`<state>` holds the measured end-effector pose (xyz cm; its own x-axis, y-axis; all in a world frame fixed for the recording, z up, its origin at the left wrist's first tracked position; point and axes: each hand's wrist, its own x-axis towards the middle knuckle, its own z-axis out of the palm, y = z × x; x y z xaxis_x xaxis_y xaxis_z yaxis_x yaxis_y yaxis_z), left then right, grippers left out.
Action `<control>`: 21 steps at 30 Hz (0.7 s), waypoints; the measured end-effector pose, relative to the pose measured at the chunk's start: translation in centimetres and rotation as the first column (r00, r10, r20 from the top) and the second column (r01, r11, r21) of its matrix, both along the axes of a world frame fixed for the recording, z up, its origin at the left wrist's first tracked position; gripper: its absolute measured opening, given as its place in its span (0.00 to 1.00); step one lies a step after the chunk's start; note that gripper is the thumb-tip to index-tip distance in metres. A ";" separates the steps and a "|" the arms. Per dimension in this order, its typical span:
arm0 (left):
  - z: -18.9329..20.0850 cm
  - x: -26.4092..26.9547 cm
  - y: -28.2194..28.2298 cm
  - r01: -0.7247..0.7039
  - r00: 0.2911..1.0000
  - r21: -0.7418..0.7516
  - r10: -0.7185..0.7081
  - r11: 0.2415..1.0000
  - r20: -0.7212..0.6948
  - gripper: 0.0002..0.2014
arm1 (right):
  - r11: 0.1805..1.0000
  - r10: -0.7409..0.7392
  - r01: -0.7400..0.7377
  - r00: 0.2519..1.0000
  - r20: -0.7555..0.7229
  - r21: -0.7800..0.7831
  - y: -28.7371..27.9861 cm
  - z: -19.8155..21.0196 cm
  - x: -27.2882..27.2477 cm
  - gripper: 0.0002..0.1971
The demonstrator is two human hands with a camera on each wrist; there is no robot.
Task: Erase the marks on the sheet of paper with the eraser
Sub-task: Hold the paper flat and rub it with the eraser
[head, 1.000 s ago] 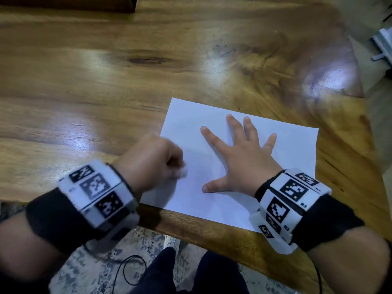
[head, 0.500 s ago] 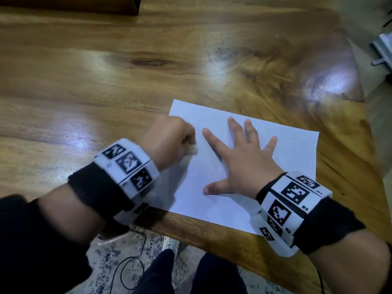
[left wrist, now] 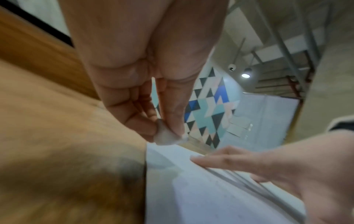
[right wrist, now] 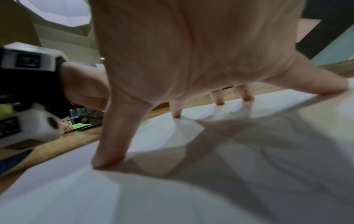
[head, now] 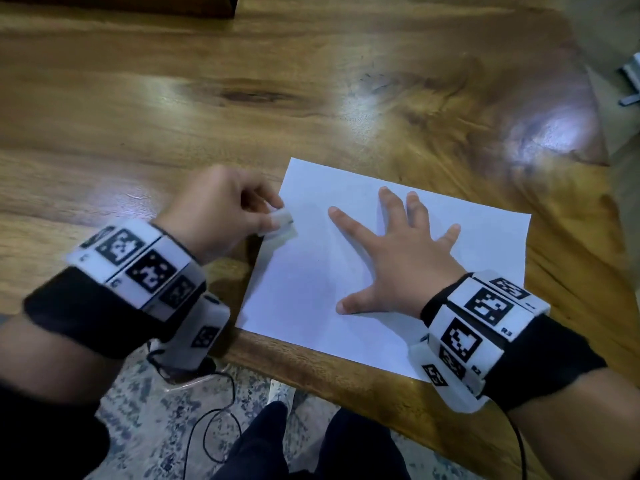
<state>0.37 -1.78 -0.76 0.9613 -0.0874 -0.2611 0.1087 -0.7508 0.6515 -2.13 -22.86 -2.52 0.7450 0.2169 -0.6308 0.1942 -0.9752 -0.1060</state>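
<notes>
A white sheet of paper (head: 304,282) lies near the front edge of the wooden table (head: 242,98). My right hand (head: 398,251) lies flat on the sheet with fingers spread, pressing it down; in the right wrist view its fingertips (right wrist: 107,162) touch the paper (right wrist: 172,189). My left hand (head: 225,209) pinches a small white eraser (head: 281,226) at the sheet's left edge. From the left wrist, the eraser (left wrist: 164,136) sits between thumb and fingers just above the corner of the paper (left wrist: 201,189). I see no clear marks on the sheet.
The table's front edge (head: 311,375) runs just below the paper, with my legs (head: 294,445) and a patterned floor (head: 156,427) beneath. A dark box edge (head: 138,5) sits at the far left. A black cable (head: 214,410) hangs from my left wrist.
My left hand with the eraser has moved from the lower left part of the sheet up and then out to the sheet's left edge. The right hand has stayed flat on the paper.
</notes>
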 end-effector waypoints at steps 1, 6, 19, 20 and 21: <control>0.0 0.5 -0.6 0.035 0.999 0.034 -0.035 0.999 -0.010 0.07 | 1.000 -0.004 0.004 1.000 -0.004 0.001 0.1 0.0 0.1 0.58; -0.7 -0.5 -3.2 0.188 0.981 0.182 -0.193 0.965 0.014 0.06 | 1.000 -0.013 0.013 1.000 -0.007 -0.004 0.2 0.1 0.1 0.59; -1.2 -0.8 -4.5 0.238 0.966 0.171 -0.251 0.956 0.057 0.06 | 1.000 -0.008 0.009 1.000 -0.004 0.007 0.2 -0.1 0.1 0.59; -1.3 -1.9 -4.3 0.300 0.951 0.165 -0.308 0.940 0.027 0.07 | 1.000 -0.008 0.008 1.000 -0.004 0.009 0.1 -0.2 0.1 0.59; -1.3 -3.2 -4.0 0.370 0.928 0.158 -0.372 0.916 -0.015 0.08 | 1.000 -0.008 0.008 1.000 -0.005 0.010 0.1 -0.2 0.1 0.59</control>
<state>-2.84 -5.82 -2.04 0.8718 -0.3980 -0.2857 -0.2062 -0.8271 0.5229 -2.05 -22.75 -2.69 0.7437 0.2178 -0.6320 0.1863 -0.9755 -0.1169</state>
